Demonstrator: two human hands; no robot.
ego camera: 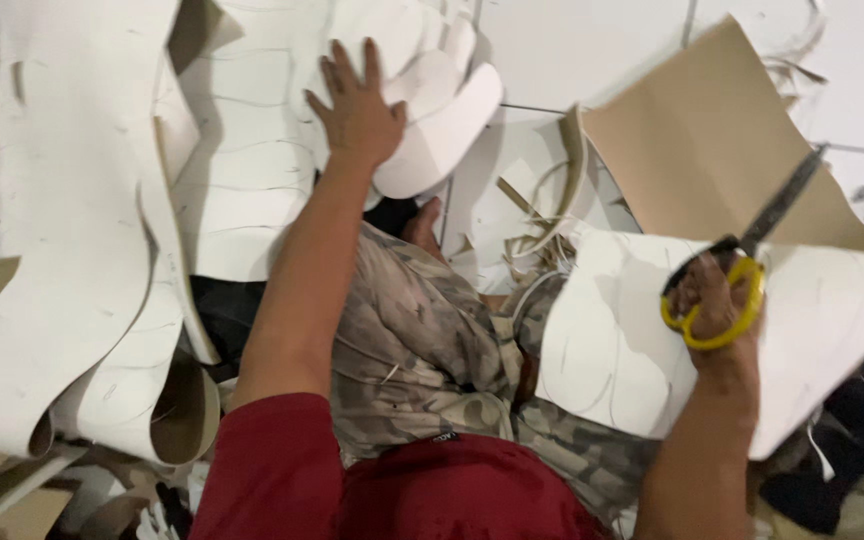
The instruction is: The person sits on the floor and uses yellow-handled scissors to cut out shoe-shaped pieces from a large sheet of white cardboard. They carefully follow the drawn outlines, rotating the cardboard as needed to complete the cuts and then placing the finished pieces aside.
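From the head camera, the left hand lies flat with fingers spread wide, palm down on a stack of white cut-out pieces with rounded ends; it grips nothing, only presses on the top piece. Left of that hand and well down past its forearm, large white sheets with curved cut edges drape and curl, showing a tan underside where they roll over. The right hand is closed through the yellow handles of a pair of scissors, whose dark blades point up and away from the hand, and seem shut. Under and around that hand lies a big white sheet; its far part, just beyond the blades, is turned over to show a tan face. Between the two hands, thin tan and white offcut strips curl on the white tiled floor. Nearer the body, between the forearms, are camouflage trousers and a red shirt
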